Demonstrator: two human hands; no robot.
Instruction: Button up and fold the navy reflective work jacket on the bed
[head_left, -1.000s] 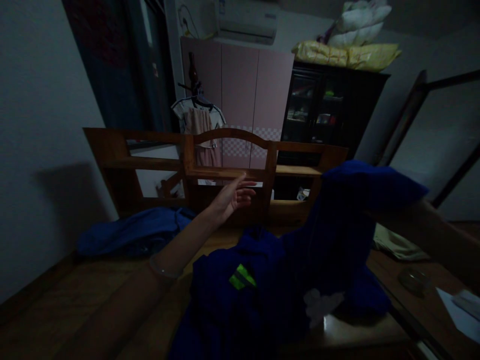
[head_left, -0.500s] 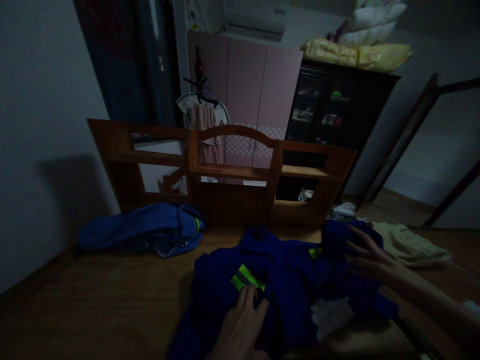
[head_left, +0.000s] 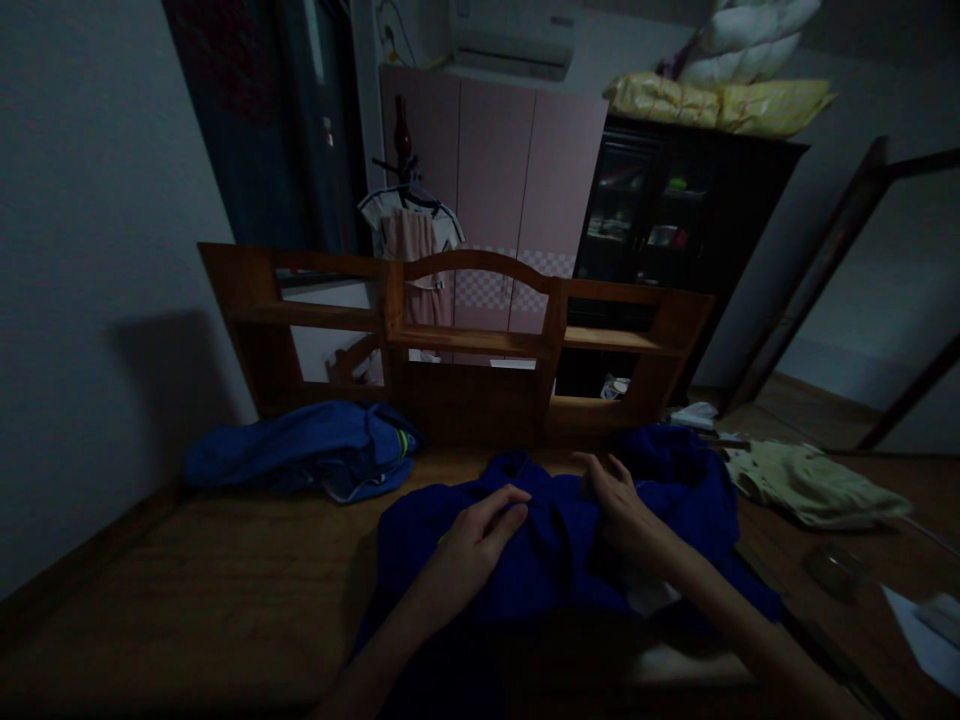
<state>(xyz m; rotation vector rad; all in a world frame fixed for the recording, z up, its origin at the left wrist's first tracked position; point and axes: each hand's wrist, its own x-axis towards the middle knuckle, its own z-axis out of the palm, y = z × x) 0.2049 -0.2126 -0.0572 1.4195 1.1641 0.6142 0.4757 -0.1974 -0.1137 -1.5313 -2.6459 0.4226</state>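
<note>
A dark blue jacket [head_left: 559, 560] lies spread over the wooden surface in front of me, its collar toward the headboard. My left hand [head_left: 476, 535] is on the jacket's front below the collar, thumb and fingertips closed together on the cloth. A bit of yellow-green strip shows beside that hand. On the other side of the front, my right hand [head_left: 619, 505] rests over the jacket with its fingers stretched and apart. A pale patch [head_left: 652, 597] shows under my right forearm. The dim light blurs the finer detail.
A lighter blue garment [head_left: 300, 455] lies bunched at the left against the wooden headboard [head_left: 469, 345]. To the right are a pale green cloth [head_left: 817, 485], a round glass-like object [head_left: 832, 570] and a white sheet [head_left: 926, 640]. Wardrobes stand behind.
Both hands have moved toward the jacket's upper middle. My right hand came left from the sleeve side; my left hand moved up from the reflective patch, which is now mostly hidden.
</note>
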